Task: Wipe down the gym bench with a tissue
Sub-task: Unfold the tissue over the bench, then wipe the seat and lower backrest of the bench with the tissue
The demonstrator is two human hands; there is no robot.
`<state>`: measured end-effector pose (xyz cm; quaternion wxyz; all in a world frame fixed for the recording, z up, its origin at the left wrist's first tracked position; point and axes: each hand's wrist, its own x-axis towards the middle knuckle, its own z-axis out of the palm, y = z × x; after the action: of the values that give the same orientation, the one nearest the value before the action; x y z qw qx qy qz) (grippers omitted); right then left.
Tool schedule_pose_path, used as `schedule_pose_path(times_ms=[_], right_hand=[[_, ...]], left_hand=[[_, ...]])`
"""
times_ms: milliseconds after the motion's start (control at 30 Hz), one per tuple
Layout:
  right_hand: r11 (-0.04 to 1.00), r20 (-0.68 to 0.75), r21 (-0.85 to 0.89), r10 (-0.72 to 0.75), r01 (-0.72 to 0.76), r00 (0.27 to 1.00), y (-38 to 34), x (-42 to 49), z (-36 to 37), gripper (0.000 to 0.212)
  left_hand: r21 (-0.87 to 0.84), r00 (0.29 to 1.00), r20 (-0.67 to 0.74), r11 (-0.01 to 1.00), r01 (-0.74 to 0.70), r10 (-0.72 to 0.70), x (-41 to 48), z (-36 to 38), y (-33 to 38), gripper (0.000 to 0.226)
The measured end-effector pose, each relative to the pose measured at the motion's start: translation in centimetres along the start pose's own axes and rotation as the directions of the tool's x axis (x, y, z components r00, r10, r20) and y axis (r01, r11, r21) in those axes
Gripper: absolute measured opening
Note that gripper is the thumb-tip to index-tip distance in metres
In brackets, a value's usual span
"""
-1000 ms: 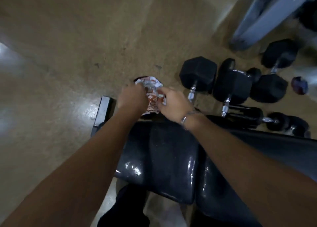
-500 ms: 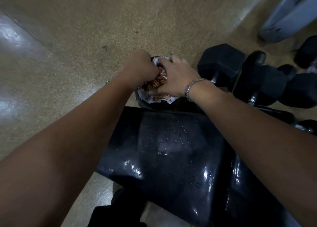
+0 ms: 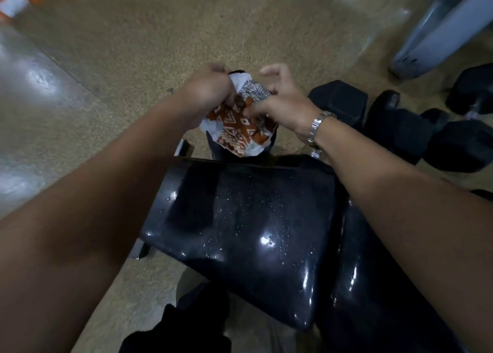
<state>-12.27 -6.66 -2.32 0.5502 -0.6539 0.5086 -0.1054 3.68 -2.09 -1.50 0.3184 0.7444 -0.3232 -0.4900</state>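
Left hand [image 3: 210,91] is clenched on the upper left edge of the tissue pack [image 3: 237,123], knuckles up, gripping the printed wrapper hard. Right hand [image 3: 282,104] is on the other side of it, thumb and forefinger pinched at the middle of the pack, the remaining fingers lifted and spread, apparently working a tissue out; no loose sheet is showing yet. A bracelet [image 3: 317,128] sits on that right wrist.

Only the head view to go on. The pack is held just beyond the far end of the gym bench [image 3: 253,224], above the floor [image 3: 133,46], and the wet seat pad lies below the hands and back toward the person. Its long axis runs from the hands down toward the lower right of the picture, droplets glinting over the black vinyl. So the wiping stroke, I'd judge, comes straight back along that line, and the right hand, pinching at the opening, looks best placed to carry the tissue down.

Dumbbells [image 3: 400,128] crowd the floor on the right, near the bench. The pack's opening is hidden behind the fingers, and what the pack rests on, if anything, is unclear. The bench's near end is cut off by the frame.
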Motion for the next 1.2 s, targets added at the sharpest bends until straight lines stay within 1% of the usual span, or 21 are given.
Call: schedule_pose_path(times_ms=[100,167,200,267,333,400,467,533,567,633,667,700,767,833,900,933,1000,1033,1067,1133,1200], right_hand=[[0.985,0.052,0.148,0.076,-0.083,0.996,-1.8,-2.7,-0.2,0.041],[0.969,0.016,0.245,0.041,-0.044,0.999,-2.5,-4.3,0.7,0.031],[0.965,-0.020,0.263,0.023,-0.017,1.000,-2.8,-5.1,1.5,0.032],[0.974,-0.152,0.221,-0.009,0.043,0.988,-3.6,-7.1,3.8,0.033],[0.979,-0.286,0.171,-0.058,0.111,0.956,-3.8,-8.8,6.3,0.030],[0.964,-0.344,0.184,-0.119,0.191,0.931,-4.3,-11.1,8.9,0.020],[0.945,-0.336,0.218,-0.164,0.246,0.928,-5.1,-13.8,11.6,0.020],[0.934,-0.297,0.230,-0.201,0.274,0.933,-5.8,-16.2,14.4,0.012],[0.942,-0.270,0.214,-0.198,0.259,0.942,-5.9,-17.0,15.4,0.020],[0.952,-0.210,0.183,-0.204,0.244,0.956,-6.1,-18.6,17.1,0.031],[0.953,-0.181,0.169,-0.221,0.252,0.958,-5.9,-19.3,17.8,0.030],[0.951,-0.159,0.153,-0.245,0.269,0.956,-5.7,-19.9,18.2,0.028],[0.945,-0.125,0.133,-0.281,0.297,0.951,-5.1,-20.9,18.5,0.024],[0.948,-0.143,0.086,-0.292,0.306,0.946,-4.2,-21.7,17.9,0.020],[0.955,-0.181,-0.018,-0.294,0.296,0.938,-2.6,-22.2,16.8,0.019],[0.952,-0.193,-0.089,-0.304,0.292,0.933,-1.8,-22.5,16.2,0.020],[0.929,-0.199,-0.232,-0.336,0.289,0.921,-0.3,-23.1,15.0,0.021],[0.909,-0.193,-0.300,-0.354,0.288,0.915,0.3,-23.3,14.5,0.020],[0.882,-0.187,-0.376,-0.374,0.285,0.909,0.9,-23.5,14.0,0.018],[0.801,-0.165,-0.532,-0.417,0.275,0.894,1.8,-23.5,13.4,0.015],[0.704,-0.140,-0.671,-0.432,0.235,0.891,2.5,-23.4,13.3,0.021]], left_hand=[[-0.115,0.999,-0.042,0.993,-0.034,0.029,-2.8,-1.0,0.8,0.026],[-0.156,0.985,-0.162,0.985,-0.078,0.053,-4.4,-1.5,0.6,0.027],[-0.169,0.973,-0.225,0.981,-0.099,0.060,-5.4,-1.8,0.2,0.029],[-0.252,0.946,-0.321,0.957,-0.141,0.054,-7.8,-2.6,-0.6,0.033],[-0.357,0.932,-0.360,0.916,-0.183,0.046,-10.3,-3.0,-1.4,0.032],[-0.391,0.946,-0.314,0.898,-0.203,0.077,-13.4,-3.5,-2.4,0.031],[-0.424,0.967,-0.226,0.881,-0.207,0.118,-16.7,-3.9,-3.6,0.037],[-0.451,0.981,-0.152,0.875,-0.176,0.118,-19.1,-4.6,-5.1,0.042],[-0.455,0.985,-0.142,0.877,-0.151,0.096,-19.9,-4.7,-5.7,0.041],[-0.496,0.985,-0.159,0.857,-0.139,0.068,-20.5,-5.2,-7.0,0.028],[-0.529,0.982,-0.179,0.835,-0.153,0.067,-20.8,-5.7,-7.6,0.022],[-0.542,0.977,-0.203,0.823,-0.169,0.067,-20.8,-6.1,-8.2,0.023],[-0.478,0.956,-0.279,0.852,-0.216,0.086,-20.5,-7.1,-9.6,0.029],[-0.303,0.917,-0.368,0.912,-0.276,0.155,-19.9,-7.8,-11.0,0.029],[-0.073,0.876,-0.413,0.949,-0.306,0.251,-18.9,-8.1,-12.5,0.032],[0.081,0.852,-0.416,0.947,-0.312,0.316,-18.4,-8.2,-13.2,0.031],[0.412,0.806,-0.379,0.863,-0.293,0.455,-17.8,-7.8,-14.6,0.019],[0.496,0.801,-0.353,0.823,-0.277,0.482,-17.5,-7.4,-15.3,0.013],[0.516,0.814,-0.339,0.817,-0.257,0.471,-17.4,-6.8,-16.0,0.016],[0.463,0.828,-0.327,0.841,-0.279,0.455,-17.4,-5.7,-17.2,0.025],[0.476,0.789,-0.323,0.810,-0.342,0.523,-17.8,-5.2,-18.0,0.029]])
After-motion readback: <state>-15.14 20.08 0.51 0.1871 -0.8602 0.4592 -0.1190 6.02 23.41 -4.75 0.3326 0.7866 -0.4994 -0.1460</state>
